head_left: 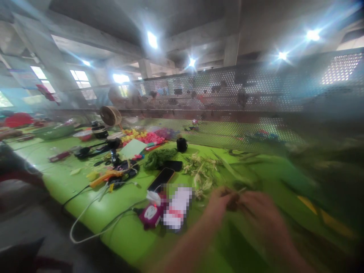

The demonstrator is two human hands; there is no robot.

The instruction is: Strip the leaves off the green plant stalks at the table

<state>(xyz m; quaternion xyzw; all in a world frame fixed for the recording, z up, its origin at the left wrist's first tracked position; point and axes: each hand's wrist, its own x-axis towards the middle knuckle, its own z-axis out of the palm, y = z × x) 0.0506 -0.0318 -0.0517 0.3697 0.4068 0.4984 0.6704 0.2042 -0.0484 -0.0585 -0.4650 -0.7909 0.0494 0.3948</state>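
Observation:
My left hand [218, 203] and my right hand [263, 212] meet low in the picture over the green table [133, 235]. Both are blurred by motion. Their fingers look pinched together on a small dark green piece [233, 201] held between them; I cannot make out what it is. Just beyond the hands lies a loose pile of pale leaves and stems [201, 172]. A long green stem [231, 168] runs off to the right of it.
A black phone [161, 179], a pink device [151, 214] with a white cable [85, 216], scissors and tools [113, 176], a dark green bundle [159, 157], a small fan [110, 115] and coloured flowers [145, 137] lie left. A perforated metal screen [256, 98] backs the table.

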